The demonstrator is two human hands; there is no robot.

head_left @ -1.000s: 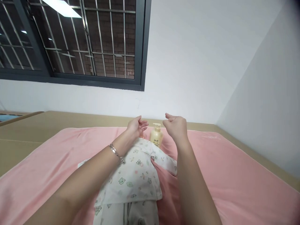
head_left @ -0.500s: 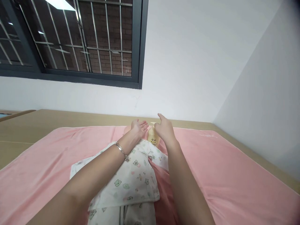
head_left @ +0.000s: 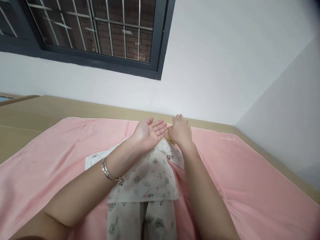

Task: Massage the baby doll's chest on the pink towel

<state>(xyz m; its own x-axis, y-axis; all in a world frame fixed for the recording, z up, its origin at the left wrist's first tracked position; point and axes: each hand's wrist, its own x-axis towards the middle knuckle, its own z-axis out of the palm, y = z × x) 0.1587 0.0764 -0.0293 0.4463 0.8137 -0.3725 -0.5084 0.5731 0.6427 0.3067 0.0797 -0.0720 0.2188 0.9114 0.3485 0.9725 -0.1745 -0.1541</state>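
Note:
My left hand (head_left: 152, 132) is held palm up with its fingers stretched out, and nothing lies in it. Beside it, my right hand (head_left: 180, 130) is turned back-up, fingertips pointing forward and apart. Most of a yellow pump bottle (head_left: 171, 140) is hidden behind my hands; whether the right hand touches it I cannot see. Below them a small white printed top (head_left: 150, 178) and matching trousers (head_left: 160, 218) are spread out, with little animal figures on the cloth. A silver bracelet (head_left: 107, 170) circles my left wrist.
A pink sheet (head_left: 240, 173) covers much of the pale wooden surface (head_left: 57, 106). White walls (head_left: 212, 66) rise behind it and on the right. A dark-framed window (head_left: 140, 68) with metal bars is at upper left.
My left hand has turned its palm further up and come closer. The right hand's pointing finger is now level with its other fingers, and the bottle is more covered. The view has tilted down.

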